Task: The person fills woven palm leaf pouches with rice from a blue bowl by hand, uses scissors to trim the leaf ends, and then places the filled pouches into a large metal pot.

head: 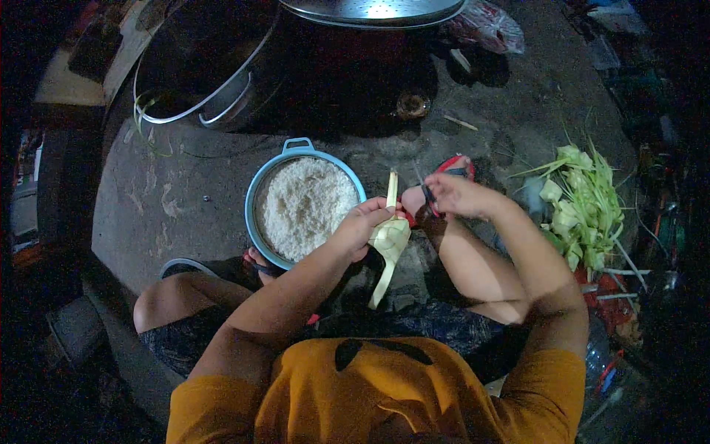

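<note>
My left hand (360, 225) grips a pale woven palm-leaf pouch (390, 236), the ketupat kind. One leaf end sticks up past my thumb and a longer tail hangs toward my lap. To the right of the pouch, my right hand (463, 194) is raised over my sandalled foot (413, 201), its fingers bent. Whether it pinches something thin cannot be made out. Just left of the pouch stands a blue-rimmed basin (250, 191) of white rice grains (310, 205), partly hidden behind my left forearm.
On the right lies a heap of palm-leaf pouches and loose strips (588, 205). A large metal pot (230, 102) stands at the back left, near a perforated metal lid or tray (377, 10). A small glass (413, 105) and a plastic bag (488, 28) are farther back.
</note>
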The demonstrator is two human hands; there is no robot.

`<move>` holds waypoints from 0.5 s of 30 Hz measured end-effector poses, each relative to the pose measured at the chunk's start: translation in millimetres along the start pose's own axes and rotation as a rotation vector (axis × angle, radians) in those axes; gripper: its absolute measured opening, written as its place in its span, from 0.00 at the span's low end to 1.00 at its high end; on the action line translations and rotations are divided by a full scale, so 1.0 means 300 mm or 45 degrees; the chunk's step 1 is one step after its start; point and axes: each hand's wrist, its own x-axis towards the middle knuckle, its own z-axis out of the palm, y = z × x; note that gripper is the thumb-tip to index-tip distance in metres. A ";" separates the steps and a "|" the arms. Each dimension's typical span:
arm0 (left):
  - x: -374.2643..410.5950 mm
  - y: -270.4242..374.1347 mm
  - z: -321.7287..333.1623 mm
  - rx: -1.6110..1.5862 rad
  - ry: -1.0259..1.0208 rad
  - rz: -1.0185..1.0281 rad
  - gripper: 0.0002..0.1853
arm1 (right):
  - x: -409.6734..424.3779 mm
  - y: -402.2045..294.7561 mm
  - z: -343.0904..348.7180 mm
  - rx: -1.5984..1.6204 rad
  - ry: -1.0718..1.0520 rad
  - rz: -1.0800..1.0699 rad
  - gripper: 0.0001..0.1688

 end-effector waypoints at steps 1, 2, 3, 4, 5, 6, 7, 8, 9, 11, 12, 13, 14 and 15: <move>-0.009 -0.006 0.006 0.016 -0.032 0.003 0.06 | -0.052 -0.008 0.024 0.060 -0.079 -0.027 0.26; -0.017 -0.016 0.006 0.032 -0.065 0.007 0.06 | -0.086 0.002 0.052 0.138 -0.155 -0.039 0.26; -0.024 -0.025 0.007 0.053 -0.098 0.009 0.06 | -0.110 0.016 0.082 0.218 -0.228 -0.054 0.25; -0.035 -0.035 0.013 0.057 -0.089 0.020 0.06 | -0.132 0.022 0.102 0.297 -0.302 -0.070 0.24; -0.046 -0.043 0.016 0.090 -0.095 0.017 0.06 | -0.154 0.022 0.111 0.197 -0.337 -0.051 0.23; -0.059 -0.046 0.013 0.125 -0.092 0.016 0.06 | -0.168 -0.003 0.125 0.098 -0.378 -0.037 0.23; -0.072 -0.048 0.013 0.159 -0.087 0.017 0.06 | -0.182 -0.032 0.140 -0.002 -0.420 -0.023 0.22; -0.084 -0.048 0.017 0.164 -0.098 0.009 0.07 | -0.209 -0.069 0.148 -0.029 -0.391 0.083 0.20; -0.095 -0.050 0.020 0.167 -0.108 -0.002 0.07 | -0.223 -0.106 0.163 -0.086 -0.382 0.135 0.20; -0.120 -0.047 0.030 0.188 -0.122 -0.014 0.07 | -0.236 -0.156 0.189 -0.202 -0.367 0.238 0.20; -0.136 -0.045 0.040 0.207 -0.132 -0.023 0.07 | -0.236 -0.161 0.201 -0.250 -0.353 0.208 0.20; -0.148 -0.045 0.046 0.225 -0.139 -0.031 0.07 | -0.232 -0.166 0.210 -0.299 -0.340 0.178 0.19; -0.151 -0.047 0.044 0.232 -0.142 -0.025 0.07 | -0.231 -0.166 0.216 -0.348 -0.329 0.147 0.19; -0.150 -0.052 0.035 0.237 -0.142 -0.022 0.07 | -0.227 -0.146 0.223 -0.299 -0.327 0.070 0.19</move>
